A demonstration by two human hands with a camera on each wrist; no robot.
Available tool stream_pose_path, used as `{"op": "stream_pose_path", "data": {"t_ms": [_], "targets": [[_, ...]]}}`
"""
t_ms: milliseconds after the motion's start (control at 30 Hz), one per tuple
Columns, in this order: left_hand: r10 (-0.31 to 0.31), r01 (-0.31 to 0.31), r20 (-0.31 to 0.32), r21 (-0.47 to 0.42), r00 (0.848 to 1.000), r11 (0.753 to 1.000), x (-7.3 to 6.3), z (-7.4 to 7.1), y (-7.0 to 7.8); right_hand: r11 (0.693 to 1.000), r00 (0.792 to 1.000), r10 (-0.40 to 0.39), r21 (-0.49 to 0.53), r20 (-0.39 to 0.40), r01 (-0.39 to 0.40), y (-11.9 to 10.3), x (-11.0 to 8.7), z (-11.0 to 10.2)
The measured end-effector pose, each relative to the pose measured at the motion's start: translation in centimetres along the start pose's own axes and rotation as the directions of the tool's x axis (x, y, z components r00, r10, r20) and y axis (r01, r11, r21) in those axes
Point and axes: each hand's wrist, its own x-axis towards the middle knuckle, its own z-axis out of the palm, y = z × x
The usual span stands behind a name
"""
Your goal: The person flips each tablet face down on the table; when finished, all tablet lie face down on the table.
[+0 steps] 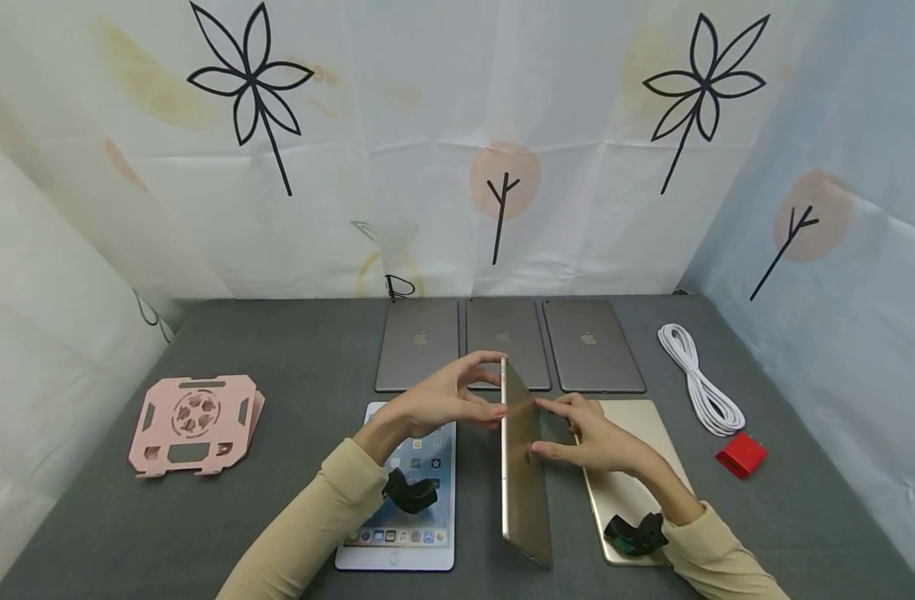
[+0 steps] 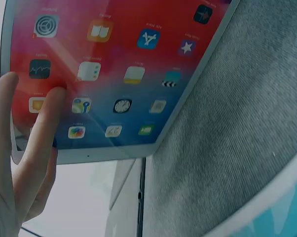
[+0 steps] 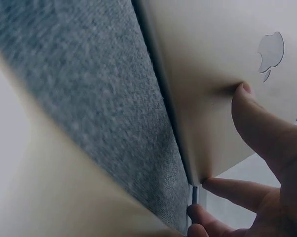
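A gold-backed tablet [image 1: 527,467] stands on its side edge between my hands, its lit screen [image 2: 101,84] turned left. My left hand [image 1: 446,396] holds it near the far end, with fingers on the screen side and at the edge. From the other side, my right hand [image 1: 600,437] touches the gold back with the thumb and index finger; its thumb [image 3: 252,113] rests near the apple logo [image 3: 272,52]. Under my left forearm lies a white tablet [image 1: 435,492], screen up. Another gold tablet [image 1: 637,417] lies back-up below my right hand.
Three grey tablets [image 1: 417,346] lie back-up in a row at the rear of the grey table [image 1: 300,350]. A pink stand-like piece [image 1: 195,421] with cutouts sits at left. On the right are a coiled white cable [image 1: 701,379] and a red plug adapter [image 1: 741,455].
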Motion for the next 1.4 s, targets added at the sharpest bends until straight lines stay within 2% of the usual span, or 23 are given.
{"op": "stream_pose_path", "data": {"t_ms": [200,467,700,833,1000,1100,1167,1233,1400], "targets": [[-0.005,0.007,-0.06,0.03,0.998,1.0,-0.6,-0.4,-0.6,0.999,1.0,0.002,-0.045,-0.02,-0.003,-0.1,0.0,0.4],[-0.026,0.031,-0.125,0.036,0.992,0.999,-1.0,-0.6,-1.3,0.999,1.0,0.02,-0.04,-0.007,-0.02,0.0,0.1,0.4],[-0.063,0.066,-0.133,0.017,0.989,0.998,-1.4,-1.3,-2.0,0.997,0.997,0.069,-0.027,-0.016,-0.069,0.0,0.2,0.2],[-0.066,0.069,-0.123,0.021,0.99,0.997,-1.6,-1.6,-2.6,0.998,0.997,0.066,-0.013,-0.039,-0.066,0.0,0.2,0.2],[-0.081,0.092,-0.136,0.074,0.987,0.993,-1.7,-1.6,-3.4,0.999,0.996,0.047,0.022,-0.074,-0.046,0.2,0.4,0.4],[-0.074,0.097,-0.162,0.138,0.984,0.986,-1.6,-1.6,-3.8,0.998,0.994,0.045,0.039,-0.099,-0.041,0.1,0.5,0.5],[-0.054,0.093,-0.19,0.202,0.98,0.975,-1.5,-1.6,-4.0,0.999,0.993,0.04,0.039,-0.114,-0.036,0.1,0.6,0.5],[-0.032,0.097,-0.225,0.283,0.974,0.954,-1.3,-1.5,-4.3,0.999,0.991,0.035,0.026,-0.127,-0.032,0.0,0.6,0.5],[0.032,0.112,-0.282,0.477,0.959,0.872,-1.0,-1.4,-4.7,0.999,0.99,0.04,-0.006,-0.135,-0.041,-0.1,0.7,0.4]]}}
